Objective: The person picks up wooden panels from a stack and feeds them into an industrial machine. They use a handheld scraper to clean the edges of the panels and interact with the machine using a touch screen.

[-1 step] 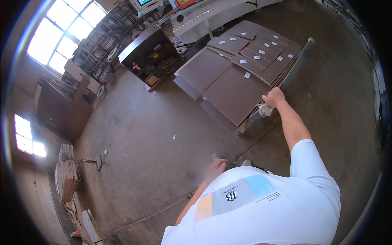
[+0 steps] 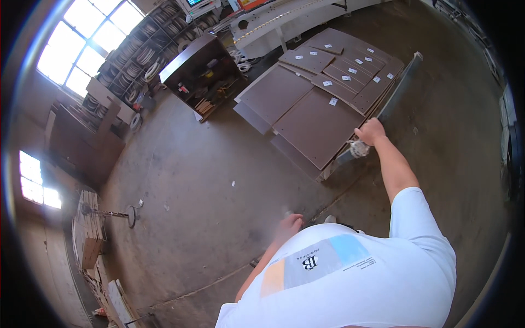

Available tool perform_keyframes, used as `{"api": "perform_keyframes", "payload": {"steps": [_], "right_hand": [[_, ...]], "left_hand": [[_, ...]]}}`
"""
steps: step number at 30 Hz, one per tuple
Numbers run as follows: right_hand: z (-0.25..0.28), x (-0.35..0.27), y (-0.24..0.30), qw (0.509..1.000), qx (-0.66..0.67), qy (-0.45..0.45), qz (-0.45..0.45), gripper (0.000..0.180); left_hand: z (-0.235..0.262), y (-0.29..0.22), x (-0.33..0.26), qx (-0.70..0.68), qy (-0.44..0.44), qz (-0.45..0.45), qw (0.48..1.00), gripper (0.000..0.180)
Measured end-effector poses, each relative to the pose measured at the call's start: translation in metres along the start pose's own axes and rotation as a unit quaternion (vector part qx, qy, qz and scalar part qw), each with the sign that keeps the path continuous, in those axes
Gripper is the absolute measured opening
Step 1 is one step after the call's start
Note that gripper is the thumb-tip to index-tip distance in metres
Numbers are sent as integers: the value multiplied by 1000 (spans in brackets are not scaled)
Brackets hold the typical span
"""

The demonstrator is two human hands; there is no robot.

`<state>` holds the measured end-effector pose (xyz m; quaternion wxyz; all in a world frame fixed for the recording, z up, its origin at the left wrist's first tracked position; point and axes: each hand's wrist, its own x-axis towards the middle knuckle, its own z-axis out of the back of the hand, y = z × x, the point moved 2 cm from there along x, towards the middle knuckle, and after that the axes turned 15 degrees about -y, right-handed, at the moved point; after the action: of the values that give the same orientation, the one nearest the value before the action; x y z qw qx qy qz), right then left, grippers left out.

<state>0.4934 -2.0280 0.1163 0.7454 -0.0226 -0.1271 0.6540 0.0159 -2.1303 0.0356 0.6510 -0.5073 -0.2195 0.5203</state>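
Observation:
My right hand (image 2: 371, 132) is closed round the long metal rail (image 2: 395, 94) along the right side of a low load of panels. A wadded whitish wrap (image 2: 358, 148) sits on the rail just below my wrist. Beside the hand lie flat brown panels (image 2: 314, 128) in layers, several with small white labels (image 2: 333, 101). My left hand (image 2: 291, 223) hangs low in front of my shirt, away from the panels. Its fingers are curled, and a blurred pale thing shows by the fingertips; I cannot make out what it is.
A dark open cabinet (image 2: 201, 76) with tools inside stands left of the panels. Behind it is a rack of coiled strips (image 2: 143, 57). A long pale machine bed (image 2: 273, 24) runs along the back. Boards (image 2: 87, 232) and a round-based stand (image 2: 131, 216) are at the left.

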Motion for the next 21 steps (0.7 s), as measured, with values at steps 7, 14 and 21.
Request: {"api": "perform_keyframes", "payload": {"steps": [7,14,21], "right_hand": [[-55,-3,1,998,-1,-54,12,51],[-81,41,-8,995,-1,5,-99,51],[-173,161,145,964,79,93,-237,46]], "left_hand": [[57,62,62,-22,5,60,998,38],[149,105,206,70,25,49,996,43],[292,113,358,124,40,-14,991,44]]}}
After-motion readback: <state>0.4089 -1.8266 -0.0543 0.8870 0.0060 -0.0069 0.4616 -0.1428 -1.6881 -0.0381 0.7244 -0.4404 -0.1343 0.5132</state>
